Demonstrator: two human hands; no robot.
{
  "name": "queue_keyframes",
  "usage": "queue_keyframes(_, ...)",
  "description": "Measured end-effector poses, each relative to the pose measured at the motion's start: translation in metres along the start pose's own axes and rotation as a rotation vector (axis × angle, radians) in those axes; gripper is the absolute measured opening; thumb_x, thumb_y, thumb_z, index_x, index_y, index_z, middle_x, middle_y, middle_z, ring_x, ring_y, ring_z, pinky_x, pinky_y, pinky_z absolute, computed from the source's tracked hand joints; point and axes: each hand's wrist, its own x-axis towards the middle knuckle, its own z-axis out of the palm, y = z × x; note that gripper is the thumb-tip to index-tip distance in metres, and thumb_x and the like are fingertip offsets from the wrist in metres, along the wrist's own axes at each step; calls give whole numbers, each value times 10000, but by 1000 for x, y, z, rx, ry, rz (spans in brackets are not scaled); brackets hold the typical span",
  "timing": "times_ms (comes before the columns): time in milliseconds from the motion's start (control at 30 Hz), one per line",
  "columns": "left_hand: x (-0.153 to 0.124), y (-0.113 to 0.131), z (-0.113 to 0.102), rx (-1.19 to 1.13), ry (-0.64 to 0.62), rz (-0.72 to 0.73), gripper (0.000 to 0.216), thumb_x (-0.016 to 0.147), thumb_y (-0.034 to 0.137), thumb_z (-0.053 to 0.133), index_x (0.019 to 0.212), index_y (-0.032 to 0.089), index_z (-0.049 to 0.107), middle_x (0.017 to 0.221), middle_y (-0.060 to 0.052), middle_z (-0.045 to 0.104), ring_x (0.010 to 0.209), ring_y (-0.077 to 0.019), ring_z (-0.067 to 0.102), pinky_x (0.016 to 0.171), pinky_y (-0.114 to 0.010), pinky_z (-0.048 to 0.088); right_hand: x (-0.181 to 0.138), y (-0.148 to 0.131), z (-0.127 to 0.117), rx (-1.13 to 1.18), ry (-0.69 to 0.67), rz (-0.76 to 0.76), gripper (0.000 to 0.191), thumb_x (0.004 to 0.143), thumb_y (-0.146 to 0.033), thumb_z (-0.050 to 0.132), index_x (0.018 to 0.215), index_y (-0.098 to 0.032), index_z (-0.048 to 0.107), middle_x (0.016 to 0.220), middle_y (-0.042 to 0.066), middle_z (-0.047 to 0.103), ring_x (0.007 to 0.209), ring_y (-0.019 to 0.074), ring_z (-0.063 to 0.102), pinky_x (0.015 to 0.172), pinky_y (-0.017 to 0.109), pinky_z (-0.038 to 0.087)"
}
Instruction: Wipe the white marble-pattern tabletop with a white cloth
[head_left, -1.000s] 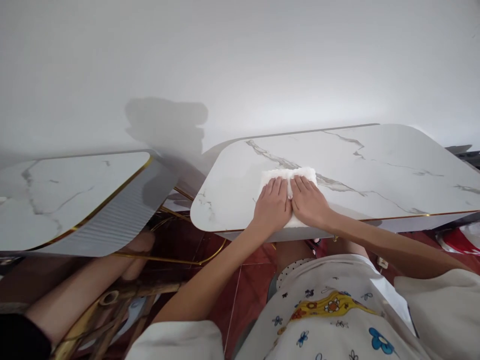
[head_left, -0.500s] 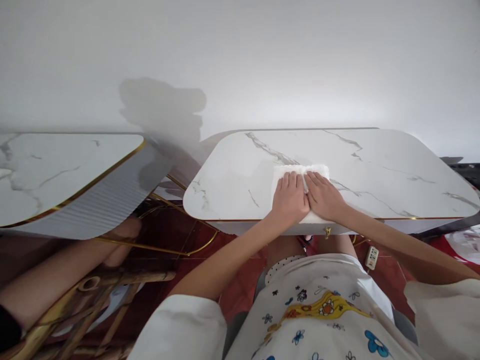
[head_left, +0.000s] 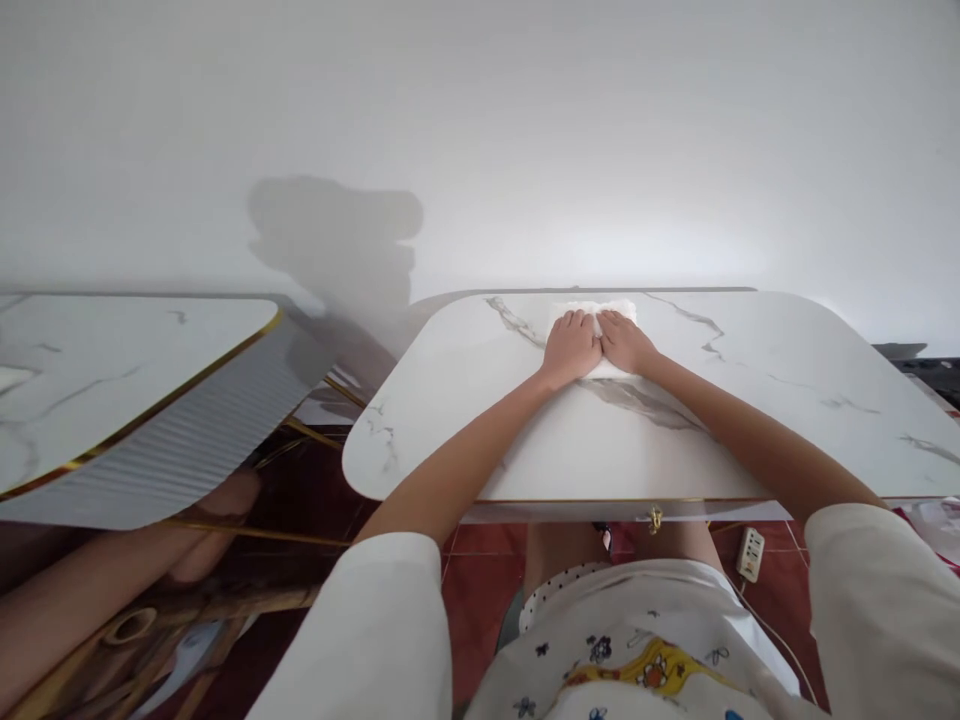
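A: What's at the far left?
B: A marble-patterned table (head_left: pixel 90 375) with a gold rim. Beneath it are another person's bare leg (head_left: pixel 97 590) and, in front, a bamboo frame (head_left: pixel 225 605).
A: And next along?
B: A shadow (head_left: pixel 330 230) on the wall, then the worktop (head_left: pixel 450 400), white with grey veins and rounded corners.
A: Where's the left hand?
B: The left hand (head_left: pixel 573 345) lies palm down on a white cloth (head_left: pixel 611 369), fingers together, pressing rather than clenched.
A: And the cloth?
B: Flat on the worktop, near the back edge, partly covered by both hands.
A: The right hand?
B: The right hand (head_left: pixel 627 343) rests palm down on it too, unclenched, just beside the left.
A: Anything further right?
B: A gold knob (head_left: pixel 655 520) at the worktop's front, then a power strip (head_left: pixel 750 555) down by the red floor (head_left: pixel 784 590).
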Motion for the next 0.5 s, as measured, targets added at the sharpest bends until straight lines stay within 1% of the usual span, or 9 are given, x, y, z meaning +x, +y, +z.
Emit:
queue_keyframes(133, 27, -18, 12, 17, 31, -14, 332, 885, 154, 383, 1152, 122, 578, 1242, -161, 601, 1215, -287, 511, 1060, -414, 389, 31, 13, 8, -9, 12, -5, 522, 919, -144, 291, 1377, 2, 493, 1448, 216, 515, 1374, 303, 430, 1135, 472, 334)
queue_keyframes(267, 49, -35, 22, 5, 46, -21, 351, 872, 146, 390, 1169, 128, 577, 1254, -159, 605, 1225, -282, 510, 1056, -419, 396, 58, 23, 14, -22, -5, 7, 541, 925, -144, 284, 1407, 29, 456, 1487, 219, 471, 1405, 299, 402, 1156, 451, 311)
queue_keyframes(367, 63, -45, 30, -1, 61, -34, 353, 866, 143, 397, 1170, 154, 578, 1247, -143, 613, 1232, -274, 510, 1052, -426, 400, 75, 28, 16, -30, -17, 22, 535, 932, -147, 283, 1410, 18, 458, 1494, 206, 469, 1411, 276, 402, 1165, 419, 304)
queue_keyframes(500, 78, -53, 36, 34, 63, -51, 337, 869, 149, 403, 1154, 152, 583, 1223, -153, 618, 1217, -287, 518, 1036, -439, 411, 90, 32, 19, -30, -14, 41, 526, 946, -152, 285, 1423, -6, 452, 1495, 187, 476, 1407, 254, 412, 1168, 393, 301)
